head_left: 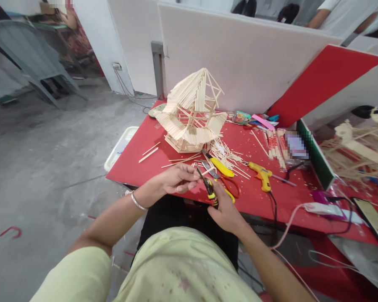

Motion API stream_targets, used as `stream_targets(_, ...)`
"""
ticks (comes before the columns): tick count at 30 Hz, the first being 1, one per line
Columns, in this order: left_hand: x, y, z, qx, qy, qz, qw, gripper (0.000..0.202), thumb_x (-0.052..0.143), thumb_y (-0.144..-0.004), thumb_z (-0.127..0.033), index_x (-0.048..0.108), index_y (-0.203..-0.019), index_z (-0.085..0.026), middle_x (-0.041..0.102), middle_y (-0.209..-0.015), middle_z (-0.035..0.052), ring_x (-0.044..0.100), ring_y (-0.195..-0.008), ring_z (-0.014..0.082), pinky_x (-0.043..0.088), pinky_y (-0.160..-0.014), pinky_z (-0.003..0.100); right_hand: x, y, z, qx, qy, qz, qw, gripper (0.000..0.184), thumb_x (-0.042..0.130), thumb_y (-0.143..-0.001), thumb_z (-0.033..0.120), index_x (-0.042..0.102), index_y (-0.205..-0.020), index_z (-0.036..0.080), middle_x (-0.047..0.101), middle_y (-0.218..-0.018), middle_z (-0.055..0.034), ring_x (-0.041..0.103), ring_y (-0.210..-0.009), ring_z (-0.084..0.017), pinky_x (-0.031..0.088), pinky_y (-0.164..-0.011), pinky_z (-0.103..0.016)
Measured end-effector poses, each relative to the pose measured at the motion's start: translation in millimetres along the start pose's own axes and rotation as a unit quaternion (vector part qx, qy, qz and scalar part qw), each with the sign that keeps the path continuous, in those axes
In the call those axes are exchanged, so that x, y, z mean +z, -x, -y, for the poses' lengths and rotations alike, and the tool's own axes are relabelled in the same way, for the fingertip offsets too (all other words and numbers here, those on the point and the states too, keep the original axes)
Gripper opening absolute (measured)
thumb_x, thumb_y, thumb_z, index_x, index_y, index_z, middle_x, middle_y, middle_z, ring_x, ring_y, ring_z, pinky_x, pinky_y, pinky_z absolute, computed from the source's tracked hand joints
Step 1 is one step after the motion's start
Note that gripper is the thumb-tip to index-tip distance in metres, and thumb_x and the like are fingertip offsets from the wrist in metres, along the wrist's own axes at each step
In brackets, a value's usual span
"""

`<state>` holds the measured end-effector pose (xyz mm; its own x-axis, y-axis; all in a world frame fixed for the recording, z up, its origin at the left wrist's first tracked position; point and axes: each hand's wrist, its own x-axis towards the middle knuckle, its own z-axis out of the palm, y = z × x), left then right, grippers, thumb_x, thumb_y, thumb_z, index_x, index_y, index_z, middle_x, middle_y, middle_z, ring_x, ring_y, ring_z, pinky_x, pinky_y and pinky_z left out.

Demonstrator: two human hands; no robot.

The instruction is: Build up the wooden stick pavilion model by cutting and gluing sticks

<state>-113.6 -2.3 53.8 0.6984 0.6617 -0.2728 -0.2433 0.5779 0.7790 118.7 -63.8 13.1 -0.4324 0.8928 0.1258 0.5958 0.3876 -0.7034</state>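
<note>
My left hand (182, 178) pinches a short pale wooden stick (208, 170) over the table's front edge. Wrapped around black-and-yellow cutting pliers (210, 193) is my right hand (225, 205), and the tool's jaws meet the stick close to my left fingertips. Just beyond lie yellow-handled pliers (221, 165) and red-handled scissors (231, 184). A pagoda-like model built of wooden sticks (192, 109) stands behind them, its tiered roof partly covered. Loose sticks (228, 155) are heaped at its base.
A yellow glue gun (262, 174) with a cord rests on the red table (138, 167). Bundled sticks (274, 144) and a green-edged divider (316, 155) are to the right, near a phone (373, 218). A white tray (121, 147) sits left; a chair (28, 54) stands farther back.
</note>
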Motion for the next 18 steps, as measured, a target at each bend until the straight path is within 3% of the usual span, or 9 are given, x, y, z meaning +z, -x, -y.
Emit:
stream_targets(3,-1.2,-0.9,2.8,-0.017,0.035,0.025,0.999,0.019,0.075,-0.074,-0.025,0.066,-0.075,-0.009,0.062,-0.056,0.0005,0.038,-0.026,0.0021,0.022,-0.026,0.015,-1.0,-0.2,-1.0,-0.011,0.01,-0.012,1.0,0.078,0.051,-0.069,0.01,0.037,-0.145,0.021,0.051,-0.14,-0.0113,0.043,-0.137,-0.026,0.031,-0.117,-0.047)
stream_targets(8,-3.4,-4.9,8.6,-0.011,0.066,0.018,0.998,0.016,0.074,-0.074,-0.022,0.063,-0.074,-0.009,0.06,-0.056,-0.0005,0.035,-0.025,0.0016,0.022,-0.026,0.014,0.0,-3.1,-0.2,-0.006,0.012,-0.017,1.0,0.073,0.051,-0.07,0.009,0.041,-0.142,0.02,0.056,-0.133,-0.0113,0.05,-0.129,-0.025,0.036,-0.114,-0.046)
stream_targets(14,-6.4,-7.1,8.3,-0.022,0.083,0.044,0.995,0.017,0.071,-0.076,-0.022,0.067,-0.083,-0.008,0.054,-0.052,-0.0031,0.028,-0.024,0.0012,0.018,-0.025,0.015,-1.3,-0.4,-3.4,0.009,-0.039,0.025,0.999,0.088,0.049,-0.069,0.009,0.029,-0.153,0.025,0.04,-0.154,-0.0074,0.029,-0.147,-0.025,0.023,-0.122,-0.049)
stream_targets(18,-7.1,-1.7,10.3,0.006,0.063,0.022,0.998,0.017,0.071,-0.079,-0.025,0.064,-0.083,-0.01,0.054,-0.053,-0.004,0.03,-0.025,0.0008,0.018,-0.026,0.014,-1.3,5.8,-8.5,0.048,-0.084,0.045,0.994,0.089,0.05,-0.068,0.011,0.031,-0.153,0.026,0.041,-0.155,-0.006,0.028,-0.148,-0.026,0.021,-0.122,-0.053)
